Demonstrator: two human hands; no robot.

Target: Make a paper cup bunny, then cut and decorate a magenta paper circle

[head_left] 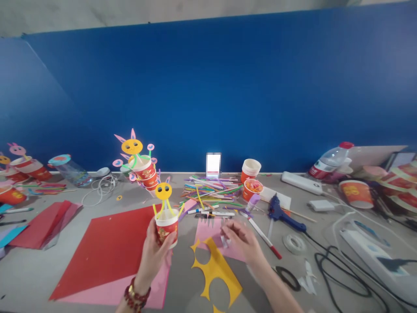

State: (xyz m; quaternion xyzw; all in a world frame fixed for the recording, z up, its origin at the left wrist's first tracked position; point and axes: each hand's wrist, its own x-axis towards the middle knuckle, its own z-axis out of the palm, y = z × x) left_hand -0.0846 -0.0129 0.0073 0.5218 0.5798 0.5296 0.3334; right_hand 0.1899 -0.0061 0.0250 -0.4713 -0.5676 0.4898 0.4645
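Observation:
My left hand (152, 245) is wrapped round a red paper cup (167, 229) with a white rim, held upright over the table. A yellow round face (163, 190) with pink ears stands up from the cup, and yellow pipe cleaners stick out at its sides. My right hand (243, 241) is over the pink sheet (205, 230), its fingers bent and pinched together; whatever they hold is too small to make out. Between my hands lies a yellow sheet (224, 276) with round holes cut out.
A red sheet (110, 248) lies at left. Behind are finished cup figures (143, 167), a pile of pipe cleaners (211, 189) and stacked cups (250, 169). At right are a blue glue gun (283, 215), tape (294, 244), scissors (288, 278), a power strip (374, 256) and tangled cables.

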